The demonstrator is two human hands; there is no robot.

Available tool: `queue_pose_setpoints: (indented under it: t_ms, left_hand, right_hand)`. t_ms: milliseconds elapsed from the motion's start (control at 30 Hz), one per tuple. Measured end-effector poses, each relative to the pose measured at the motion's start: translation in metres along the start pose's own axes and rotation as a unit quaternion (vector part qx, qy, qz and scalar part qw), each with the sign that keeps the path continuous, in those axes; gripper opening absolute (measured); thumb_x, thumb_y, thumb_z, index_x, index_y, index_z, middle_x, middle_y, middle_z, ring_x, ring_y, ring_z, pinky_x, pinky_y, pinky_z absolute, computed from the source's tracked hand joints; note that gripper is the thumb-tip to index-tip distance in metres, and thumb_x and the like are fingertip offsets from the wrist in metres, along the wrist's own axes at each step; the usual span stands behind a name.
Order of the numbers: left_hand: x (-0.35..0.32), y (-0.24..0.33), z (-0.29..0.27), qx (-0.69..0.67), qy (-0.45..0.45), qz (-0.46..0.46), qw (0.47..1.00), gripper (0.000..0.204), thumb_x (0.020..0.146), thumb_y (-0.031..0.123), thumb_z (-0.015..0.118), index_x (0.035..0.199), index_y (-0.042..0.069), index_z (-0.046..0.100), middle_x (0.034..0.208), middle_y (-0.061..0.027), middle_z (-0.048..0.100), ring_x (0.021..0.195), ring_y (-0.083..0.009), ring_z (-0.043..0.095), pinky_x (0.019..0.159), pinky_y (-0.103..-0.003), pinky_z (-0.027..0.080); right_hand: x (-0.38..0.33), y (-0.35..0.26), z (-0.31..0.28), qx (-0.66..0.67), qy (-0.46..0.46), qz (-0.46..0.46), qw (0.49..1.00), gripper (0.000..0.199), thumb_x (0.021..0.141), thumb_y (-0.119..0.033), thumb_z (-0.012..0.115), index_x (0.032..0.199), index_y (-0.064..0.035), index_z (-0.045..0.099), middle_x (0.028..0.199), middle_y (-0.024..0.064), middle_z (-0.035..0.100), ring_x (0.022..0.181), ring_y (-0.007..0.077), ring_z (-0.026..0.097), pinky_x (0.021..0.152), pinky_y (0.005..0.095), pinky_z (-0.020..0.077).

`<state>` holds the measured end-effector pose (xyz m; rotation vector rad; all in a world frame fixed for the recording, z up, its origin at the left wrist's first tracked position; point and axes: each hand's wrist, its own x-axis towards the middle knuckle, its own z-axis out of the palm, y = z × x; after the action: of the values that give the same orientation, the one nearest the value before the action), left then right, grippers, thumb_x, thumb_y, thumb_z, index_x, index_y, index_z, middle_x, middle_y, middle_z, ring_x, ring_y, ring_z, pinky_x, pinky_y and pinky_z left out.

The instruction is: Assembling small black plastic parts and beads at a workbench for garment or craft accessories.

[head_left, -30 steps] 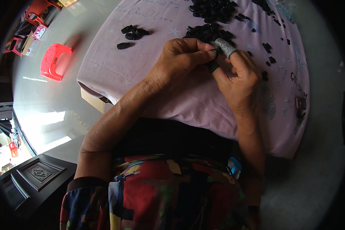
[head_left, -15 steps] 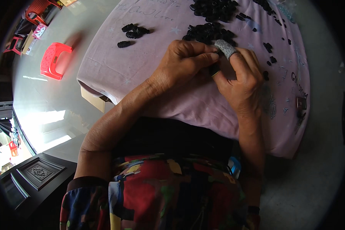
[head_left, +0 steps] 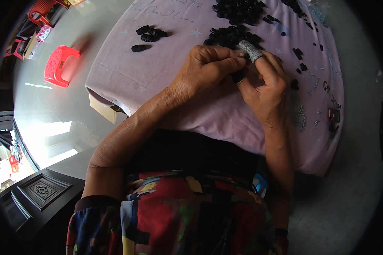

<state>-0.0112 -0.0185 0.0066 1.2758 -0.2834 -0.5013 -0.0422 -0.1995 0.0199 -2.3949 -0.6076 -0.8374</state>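
Note:
My left hand [head_left: 204, 70] pinches a small black part [head_left: 246, 56] between thumb and index finger, over the pink cloth [head_left: 115, 68]. Against its other side comes my right hand [head_left: 266, 91], fingers curled around the same part. A grey speckled sleeve [head_left: 252, 52] covers the right index finger, and a black cover [head_left: 238, 77] with a yellowish edge is on the right thumb. Much of the part is hidden by the fingertips. Just beyond the hands lies a heap of black pieces [head_left: 225, 36], with another heap [head_left: 238, 10] farther back.
Several black pieces [head_left: 151, 35] form a small group at the left. Scattered black bits and tiny silvery pieces [head_left: 301, 119] lie at the right, near a small dark reddish box [head_left: 334, 114]. A red stool [head_left: 59, 66] stands on the floor to the left.
Both hands stay pinched together at the same place. The left fingertips have shifted slightly right, and more of the black part shows between the hands.

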Motion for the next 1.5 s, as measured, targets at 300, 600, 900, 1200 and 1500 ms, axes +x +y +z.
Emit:
queue_pose_setpoints:
  t_ms: [300,600,900,1200,1500]
  left_hand:
    - [0.005,-0.008,-0.005,0.019,-0.046,0.018,0.999,0.026,0.104,0.017,0.064,0.122,-0.001,0.071,0.102,-0.0072,0.074,0.092,-0.01,0.068,0.082,-0.026,0.057]
    - [0.003,-0.014,0.001,0.048,0.007,0.05,0.998,0.024,0.103,0.014,0.063,0.118,-0.002,0.073,0.09,-0.0047,0.073,0.08,-0.0077,0.065,0.074,-0.025,0.056]
    - [0.005,-0.019,0.006,0.004,0.055,0.074,0.996,0.022,0.098,0.01,0.067,0.111,-0.005,0.076,0.084,-0.0084,0.075,0.077,-0.0101,0.068,0.069,-0.027,0.057]
    - [0.001,-0.008,0.011,-0.005,0.047,0.035,0.998,0.018,0.103,0.015,0.064,0.105,-0.001,0.074,0.081,0.001,0.067,0.076,-0.0041,0.06,0.067,-0.023,0.05]
    - [0.005,-0.012,0.003,-0.076,0.005,0.021,0.997,0.032,0.108,0.026,0.057,0.12,-0.001,0.068,0.097,-0.0045,0.07,0.088,-0.0102,0.066,0.078,-0.027,0.056]
  right_hand:
    - [0.002,0.004,-0.006,-0.075,-0.01,-0.061,0.995,0.035,0.066,0.002,0.077,0.1,0.0031,0.068,0.094,0.0132,0.068,0.085,0.0303,0.067,0.072,0.0378,0.0573]
    - [0.0,0.001,0.001,-0.144,-0.002,-0.101,0.984,0.023,0.069,0.006,0.064,0.092,0.0028,0.064,0.091,0.0145,0.065,0.082,0.0323,0.065,0.072,0.041,0.0567]
    - [0.001,0.0,0.005,-0.15,0.015,-0.113,0.982,0.023,0.069,0.007,0.063,0.092,0.0034,0.064,0.09,0.0153,0.065,0.081,0.0324,0.065,0.071,0.0406,0.0566]
    - [0.001,0.002,0.003,-0.149,0.0,-0.112,0.983,0.023,0.069,0.007,0.064,0.091,0.002,0.065,0.085,0.0137,0.063,0.076,0.0311,0.062,0.068,0.0396,0.0553]
    - [0.005,0.007,-0.004,-0.118,-0.009,-0.078,0.99,0.019,0.073,0.002,0.072,0.091,0.0012,0.067,0.09,0.0129,0.069,0.082,0.0302,0.068,0.07,0.0382,0.0573]
